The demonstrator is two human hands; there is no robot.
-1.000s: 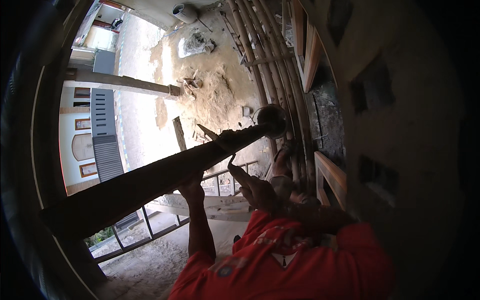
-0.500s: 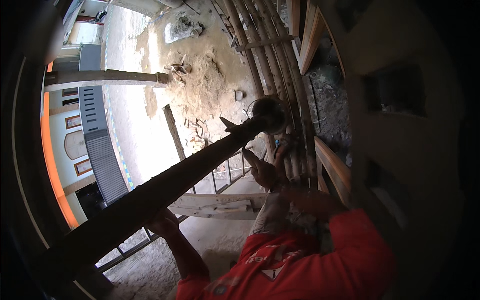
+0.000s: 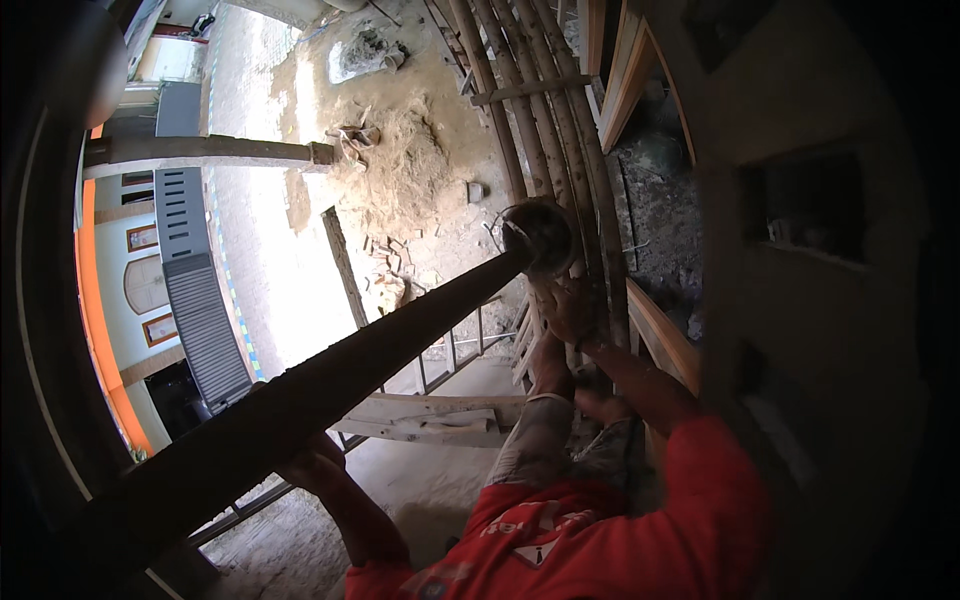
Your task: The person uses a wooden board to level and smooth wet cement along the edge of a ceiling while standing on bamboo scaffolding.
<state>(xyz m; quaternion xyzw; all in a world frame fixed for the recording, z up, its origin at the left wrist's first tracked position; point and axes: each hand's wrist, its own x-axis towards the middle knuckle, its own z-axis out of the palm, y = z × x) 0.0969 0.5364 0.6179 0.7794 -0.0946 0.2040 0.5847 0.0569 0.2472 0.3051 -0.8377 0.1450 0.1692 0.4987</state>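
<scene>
A long dark beam with a rough surface slants across the view, from the lower left up to a round bucket. My left hand is against the beam's near edge, its fingers partly hidden in shadow. Just below the bucket's near rim is my right hand, reaching up toward it. Its fingers are dark, and whether they grip anything does not show. Some dark stuff shows inside the bucket.
Round wooden poles tied by a crosspiece run under the bucket. Boards lie below my knees. Far down are a sand heap, broken bricks and a small pail. A wall with openings rises at right.
My right hand has moved from the beam's side up and right to the bucket. A dark pointed thing no longer sticks out beside the beam's far end. The left hand shifted slightly left.
</scene>
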